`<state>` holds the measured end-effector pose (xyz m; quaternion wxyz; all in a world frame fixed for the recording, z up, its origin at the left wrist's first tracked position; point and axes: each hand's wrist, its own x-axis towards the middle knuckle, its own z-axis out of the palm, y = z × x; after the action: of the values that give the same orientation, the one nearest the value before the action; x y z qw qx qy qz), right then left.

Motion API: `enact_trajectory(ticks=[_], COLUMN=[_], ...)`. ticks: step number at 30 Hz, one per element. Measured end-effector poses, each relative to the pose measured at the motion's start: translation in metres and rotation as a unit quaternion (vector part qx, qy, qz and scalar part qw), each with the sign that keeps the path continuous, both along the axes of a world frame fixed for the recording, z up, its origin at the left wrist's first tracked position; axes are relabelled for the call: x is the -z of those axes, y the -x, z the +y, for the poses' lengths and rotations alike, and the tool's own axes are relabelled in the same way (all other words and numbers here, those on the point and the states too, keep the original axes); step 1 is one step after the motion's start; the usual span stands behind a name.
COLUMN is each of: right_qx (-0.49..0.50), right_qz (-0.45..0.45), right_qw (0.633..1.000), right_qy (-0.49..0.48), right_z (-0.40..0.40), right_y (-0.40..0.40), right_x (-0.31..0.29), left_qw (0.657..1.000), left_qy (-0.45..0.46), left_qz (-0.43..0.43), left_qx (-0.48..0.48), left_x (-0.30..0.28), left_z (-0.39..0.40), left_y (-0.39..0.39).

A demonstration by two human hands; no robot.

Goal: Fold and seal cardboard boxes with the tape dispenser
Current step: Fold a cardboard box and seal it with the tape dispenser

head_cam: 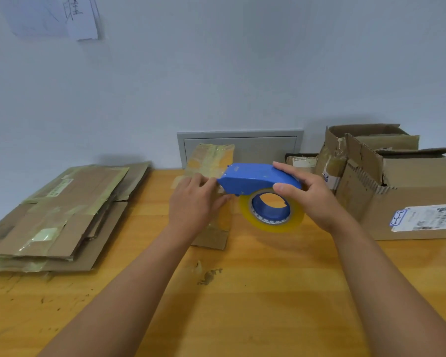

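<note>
Both forearms are bare, no sleeves or jewellery visible.

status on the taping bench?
Right hand grips blue plastic tape dispenser. Left hand pinches at its front end, over small flattened cardboard box. Nothing blocking.

The left hand point(193, 199) covers part of the flattened box point(211, 161) — label print point(428, 217) too small to read.
</note>
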<state>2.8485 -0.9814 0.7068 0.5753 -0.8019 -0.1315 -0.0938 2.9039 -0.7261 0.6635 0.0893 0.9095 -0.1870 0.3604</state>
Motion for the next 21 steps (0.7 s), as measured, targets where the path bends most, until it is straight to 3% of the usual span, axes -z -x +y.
enact_trajectory(ticks=[6,12,16,19,21], right_qx=[0.013,-0.006,-0.028,-0.018,-0.01], right_qz=[0.009,0.027,0.047,0.068,0.075], right_qw=[1.0,0.992,0.977,0.979,0.966], right_qy=[0.027,0.123,0.204,0.191,0.249], right_z=[-0.04,-0.035,-0.02,-0.008,-0.003], right_y=[0.013,0.007,-0.013,-0.021,-0.023], right_x=[0.001,-0.023,-0.049,-0.059,-0.054], left_qw=[0.999,0.998,0.992,0.984,0.979], left_qy=[-0.011,-0.027,-0.018,0.018,0.03], left_qz=[0.032,0.052,0.124,0.178,0.199], left_qx=[-0.012,-0.009,-0.004,0.005,0.016], left_x=[-0.001,-0.007,-0.02,-0.029,-0.033], left_z=[0.003,0.002,0.002,0.004,0.004], left_y=[-0.001,0.002,0.008,0.01,0.01])
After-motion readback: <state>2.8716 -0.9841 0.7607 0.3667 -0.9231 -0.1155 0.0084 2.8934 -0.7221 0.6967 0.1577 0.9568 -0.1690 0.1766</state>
